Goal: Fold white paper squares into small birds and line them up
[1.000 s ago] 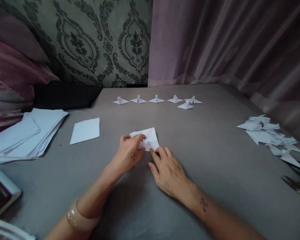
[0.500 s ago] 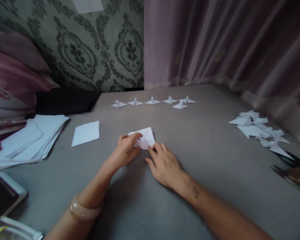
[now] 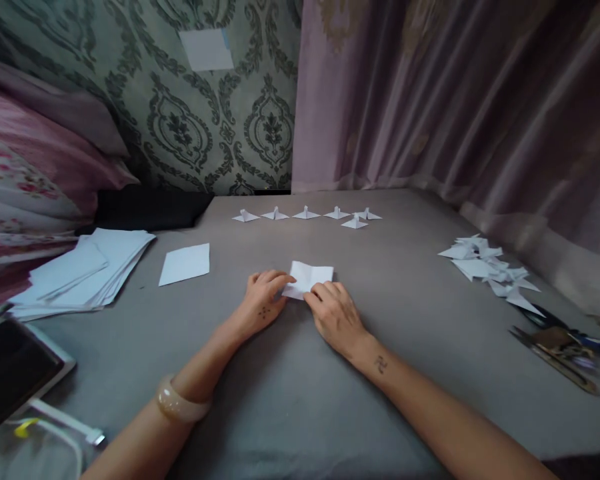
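Observation:
A small creased sheet of white paper (image 3: 312,275) lies on the grey tabletop between my two hands. My left hand (image 3: 266,293) pinches its left edge, thumb and fingertips together on the paper. At the lower right edge, my right hand (image 3: 336,313) has its fingers curled over the paper, which hides that corner. Farther left lies a flat square paper (image 3: 185,265), apart from both hands. Several folded paper cranes (image 3: 306,213) stand in a row toward the back of the table.
A stack of white paper (image 3: 115,267) lies at left, near a dark-screened device (image 3: 17,370) with a white cable (image 3: 63,420). To the right are a pile of folded paper cranes (image 3: 485,263) and some tools (image 3: 555,357). A curtain (image 3: 380,100) hangs behind.
The paper has been turned so its top edge now lies nearly level. My right hand has closed onto its lower right edge. The whole view has shifted slightly.

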The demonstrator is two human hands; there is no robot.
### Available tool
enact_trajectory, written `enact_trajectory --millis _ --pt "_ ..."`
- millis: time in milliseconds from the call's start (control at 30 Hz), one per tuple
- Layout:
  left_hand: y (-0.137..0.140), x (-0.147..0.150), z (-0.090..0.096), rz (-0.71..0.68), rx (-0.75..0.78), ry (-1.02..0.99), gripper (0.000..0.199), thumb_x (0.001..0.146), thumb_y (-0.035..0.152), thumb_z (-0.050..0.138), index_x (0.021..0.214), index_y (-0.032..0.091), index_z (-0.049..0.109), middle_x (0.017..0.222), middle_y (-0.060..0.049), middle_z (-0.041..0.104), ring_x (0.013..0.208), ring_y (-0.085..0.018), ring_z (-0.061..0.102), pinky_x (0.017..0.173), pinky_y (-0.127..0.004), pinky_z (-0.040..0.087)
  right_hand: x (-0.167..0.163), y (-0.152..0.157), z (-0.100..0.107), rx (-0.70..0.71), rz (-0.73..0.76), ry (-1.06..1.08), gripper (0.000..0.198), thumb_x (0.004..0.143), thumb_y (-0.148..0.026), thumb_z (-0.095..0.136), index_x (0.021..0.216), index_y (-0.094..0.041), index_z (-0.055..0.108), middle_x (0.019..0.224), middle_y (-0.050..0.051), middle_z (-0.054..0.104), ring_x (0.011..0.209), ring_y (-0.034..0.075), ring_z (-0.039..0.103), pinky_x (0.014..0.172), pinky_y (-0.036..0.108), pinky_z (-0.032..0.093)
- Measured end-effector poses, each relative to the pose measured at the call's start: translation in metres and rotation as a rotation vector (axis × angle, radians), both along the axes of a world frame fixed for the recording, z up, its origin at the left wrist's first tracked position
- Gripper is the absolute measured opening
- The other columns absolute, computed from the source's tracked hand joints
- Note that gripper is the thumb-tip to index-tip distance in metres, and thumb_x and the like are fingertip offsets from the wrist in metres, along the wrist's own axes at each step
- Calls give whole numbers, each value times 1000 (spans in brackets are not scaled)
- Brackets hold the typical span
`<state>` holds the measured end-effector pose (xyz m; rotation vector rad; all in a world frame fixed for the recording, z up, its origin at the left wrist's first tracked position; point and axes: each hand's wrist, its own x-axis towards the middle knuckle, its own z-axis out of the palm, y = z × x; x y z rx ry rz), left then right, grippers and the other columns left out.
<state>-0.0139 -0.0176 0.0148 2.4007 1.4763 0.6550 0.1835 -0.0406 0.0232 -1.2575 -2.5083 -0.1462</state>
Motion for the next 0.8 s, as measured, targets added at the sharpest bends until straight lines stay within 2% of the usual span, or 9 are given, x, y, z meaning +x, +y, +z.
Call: enact_trajectory --millis 100,233,367,467,600,800 --pt "-12 -1 -1 42 -8 69 30 78 13 57 106 24 62 111 -6 63 102 -25 54 87 -40 34 1 -9 7 34 -26 -126 16 88 -8 49 85 -17 62 86 7 59 83 22 48 73 34 33" --pt "-25 0 -8 12 -30 78 25 84 20 56 107 26 64 106 -4 64 97 -23 56 82 -38 35 1 -13 11 -26 -29 -211 18 89 -8 47 92 -16 63 88 8 58 85 23 47 75 34 33" --pt "-25 6 -13 1 15 100 24 89 26 54 111 26 64 103 -5 65 95 -23 56 79 -36 36 1 -11 12 -103 -36 -213 25 87 -5 46 102 -16 63 93 8 58 89 23 47 77 34 34" --pt "-21 9 -13 3 34 89 21 90 27 53 104 25 68 98 -6 65 92 -22 57 77 -35 38 4 -8 13 -139 -39 -175 27 86 -4 47 104 -15 63 99 9 58 94 22 48 81 33 35" --pt "-16 9 -15 4 11 17 15 88 27 57 91 22 71 93 -5 67 88 -21 59 78 -33 41 8 -1 14 -173 -23 -126 21 92 -13 45 98 -15 65 100 9 59 97 21 49 84 31 36" --pt "-8 9 -13 19 -74 -133 13 85 24 60 80 19 72 83 -5 68 77 -17 60 73 -28 43 12 14 20 -286 -19 -114 28 95 -28 45 88 -17 69 92 7 63 93 18 53 83 30 37"
